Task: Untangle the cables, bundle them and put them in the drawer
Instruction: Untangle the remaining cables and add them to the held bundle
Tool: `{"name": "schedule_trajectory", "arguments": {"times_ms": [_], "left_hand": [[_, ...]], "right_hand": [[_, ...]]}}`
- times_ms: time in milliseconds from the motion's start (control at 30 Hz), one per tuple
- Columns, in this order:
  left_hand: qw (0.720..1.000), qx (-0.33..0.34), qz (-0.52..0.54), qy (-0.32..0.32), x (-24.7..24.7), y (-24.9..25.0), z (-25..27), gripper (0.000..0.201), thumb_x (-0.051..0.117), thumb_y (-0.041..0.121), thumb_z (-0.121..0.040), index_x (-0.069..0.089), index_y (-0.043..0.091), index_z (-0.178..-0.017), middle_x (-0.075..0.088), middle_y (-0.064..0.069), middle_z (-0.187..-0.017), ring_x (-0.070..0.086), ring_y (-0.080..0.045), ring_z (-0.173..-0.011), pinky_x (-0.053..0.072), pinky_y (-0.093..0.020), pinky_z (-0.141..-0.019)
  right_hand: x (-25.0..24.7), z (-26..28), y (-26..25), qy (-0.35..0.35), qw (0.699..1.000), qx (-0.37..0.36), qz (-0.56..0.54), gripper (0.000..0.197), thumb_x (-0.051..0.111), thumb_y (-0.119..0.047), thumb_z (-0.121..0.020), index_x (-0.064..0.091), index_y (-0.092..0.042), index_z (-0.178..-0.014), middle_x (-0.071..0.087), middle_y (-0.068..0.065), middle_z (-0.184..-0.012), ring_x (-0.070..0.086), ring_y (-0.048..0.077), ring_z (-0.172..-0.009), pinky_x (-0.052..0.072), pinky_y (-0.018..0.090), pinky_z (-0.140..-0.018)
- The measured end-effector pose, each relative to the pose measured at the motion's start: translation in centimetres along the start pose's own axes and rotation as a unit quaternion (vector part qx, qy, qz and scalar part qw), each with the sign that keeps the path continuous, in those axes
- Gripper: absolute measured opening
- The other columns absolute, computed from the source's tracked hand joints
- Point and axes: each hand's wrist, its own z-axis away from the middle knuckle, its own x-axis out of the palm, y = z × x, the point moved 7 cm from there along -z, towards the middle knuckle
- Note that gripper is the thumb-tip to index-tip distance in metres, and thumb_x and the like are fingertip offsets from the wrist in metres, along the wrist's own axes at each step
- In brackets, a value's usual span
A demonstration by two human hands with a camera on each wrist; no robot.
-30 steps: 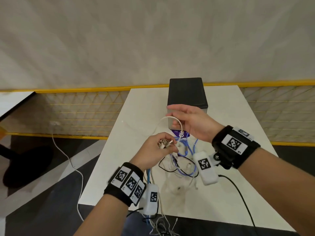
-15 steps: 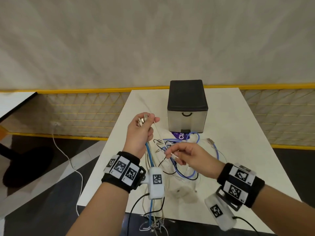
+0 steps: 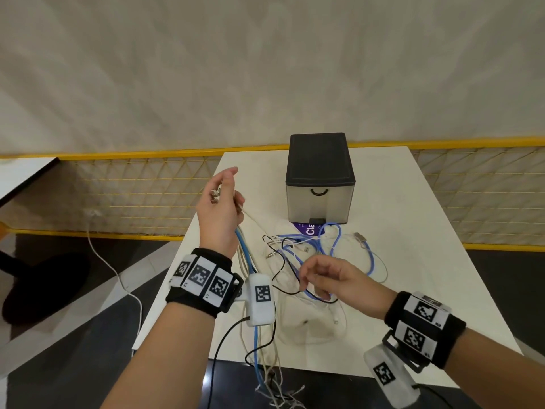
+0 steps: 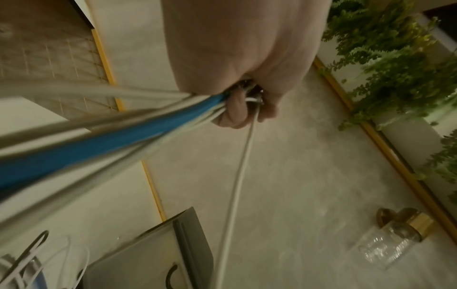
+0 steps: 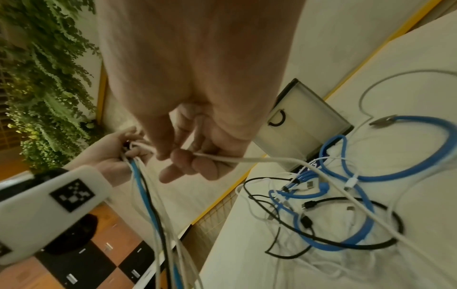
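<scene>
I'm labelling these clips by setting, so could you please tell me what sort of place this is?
Probably an indoor lounge or office-like area, not a workshop: a white table by a yellow mesh railing, a plaster wall with a glass wall lamp, and hanging green plants.

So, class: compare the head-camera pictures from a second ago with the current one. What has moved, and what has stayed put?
The left hand, gripping the gathered cable ends, rose up and leftward. The right hand came down from beside the drawer box toward the tangle, sliding along a white cable it pinches. Box, closed drawer and table stayed put.
</scene>
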Motion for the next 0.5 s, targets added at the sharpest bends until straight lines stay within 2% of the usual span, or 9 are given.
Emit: {"name": "schedule_trajectory", "arguments": {"times_ms": [67, 100, 133, 200, 267, 300, 367, 433, 500], "left_hand": [[1.0, 0.002, 0.025, 0.013, -1.0, 0.4, -0.3, 0.019, 0.055, 0.027, -0.101, 0.069, 0.022, -0.113, 0.048, 0.008, -0.054, 0.049, -0.009, -0.055, 0.044, -0.025, -0.06], [0.999, -0.001, 0.039, 0.012, -1.5, 0.6, -0.4, 0.017, 0.056, 0.025, -0.101, 0.068, 0.022, -0.112, 0.046, 0.008, -0.053, 0.05, -0.009, -0.055, 0.047, -0.025, -0.061], [0.999, -0.005, 0.046, 0.002, -1.9, 0.8, -0.3, 0.016, 0.056, 0.023, -0.101, 0.068, 0.023, -0.112, 0.044, 0.007, -0.053, 0.048, -0.009, -0.052, 0.046, -0.023, -0.056], [0.998, -0.009, 0.033, -0.059, -1.6, 1.3, 0.4, 0.014, 0.056, 0.02, -0.101, 0.067, 0.023, -0.11, 0.037, 0.007, -0.053, 0.036, -0.008, -0.045, 0.035, -0.019, -0.042], [0.986, -0.021, -0.036, -0.16, 0.1, 1.2, 2.2, 0.017, 0.06, 0.024, -0.098, 0.067, 0.024, -0.113, 0.035, 0.01, -0.051, 0.028, -0.008, -0.044, 0.026, -0.019, -0.039], [0.971, -0.033, -0.097, -0.215, 1.3, 0.8, 3.5, 0.025, 0.064, 0.031, -0.093, 0.067, 0.026, -0.117, 0.037, 0.011, -0.049, 0.027, -0.008, -0.044, 0.026, -0.019, -0.039], [0.916, -0.062, -0.245, -0.311, 3.4, -0.8, 6.4, 0.039, 0.071, 0.046, -0.082, 0.069, 0.029, -0.116, 0.045, 0.014, -0.048, 0.032, -0.008, -0.045, 0.028, -0.018, -0.041], [0.864, -0.091, -0.32, -0.377, 4.6, -2.3, 8.9, 0.026, 0.074, 0.045, -0.083, 0.075, 0.023, -0.098, 0.046, 0.013, -0.048, 0.033, -0.009, -0.046, 0.029, -0.019, -0.043], [0.863, -0.08, -0.328, -0.377, 4.7, -2.2, 9.5, 0.018, 0.072, 0.038, -0.088, 0.074, 0.022, -0.082, 0.048, 0.015, -0.048, 0.036, -0.008, -0.047, 0.031, -0.017, -0.044]], "right_hand": [[-0.7, 0.6, 0.5, 0.003, 1.0, 0.004, 0.003, 0.008, 0.047, -0.009, -0.099, 0.049, -0.006, -0.106, 0.058, 0.005, -0.071, 0.04, 0.021, -0.062, 0.035, 0.03, -0.06], [-1.2, 1.0, 0.7, 0.01, 1.0, 0.011, 0.017, 0.008, 0.047, -0.01, -0.099, 0.048, -0.006, -0.106, 0.052, 0.004, -0.066, 0.039, 0.02, -0.06, 0.034, 0.028, -0.059], [-1.9, 1.3, 0.8, 0.026, 0.999, 0.02, 0.04, 0.007, 0.047, -0.01, -0.099, 0.051, -0.007, -0.104, 0.047, 0.002, -0.064, 0.039, 0.015, -0.059, 0.034, 0.026, -0.058], [-3.3, 1.7, 0.4, 0.061, 0.994, 0.024, 0.089, 0.011, 0.051, -0.012, -0.098, 0.061, -0.012, -0.093, 0.046, -0.005, -0.063, 0.038, 0.008, -0.057, 0.033, 0.022, -0.057], [-3.8, 1.4, -1.1, 0.085, 0.989, 0.012, 0.117, 0.017, 0.052, -0.013, -0.097, 0.064, -0.014, -0.084, 0.047, -0.011, -0.061, 0.036, 0.004, -0.054, 0.031, 0.02, -0.054], [-3.7, 1.1, -2.3, 0.097, 0.988, -0.001, 0.121, 0.018, 0.052, -0.013, -0.097, 0.064, -0.013, -0.084, 0.048, -0.014, -0.06, 0.036, 0.003, -0.052, 0.031, 0.018, -0.053], [-3.4, 0.5, -4.9, 0.132, 0.984, -0.039, 0.112, 0.016, 0.051, -0.013, -0.097, 0.063, -0.009, -0.087, 0.053, -0.017, -0.058, 0.04, 0.0, -0.049, 0.034, 0.014, -0.05], [-3.3, 0.2, -7.5, 0.172, 0.978, -0.084, 0.085, 0.013, 0.053, -0.015, -0.096, 0.062, -0.007, -0.091, 0.057, -0.014, -0.065, 0.042, -0.001, -0.051, 0.038, 0.014, -0.051], [-3.4, 0.1, -8.3, 0.184, 0.976, -0.095, 0.074, 0.014, 0.053, -0.016, -0.096, 0.062, -0.006, -0.095, 0.055, -0.004, -0.071, 0.041, 0.001, -0.052, 0.039, 0.015, -0.052]]}}
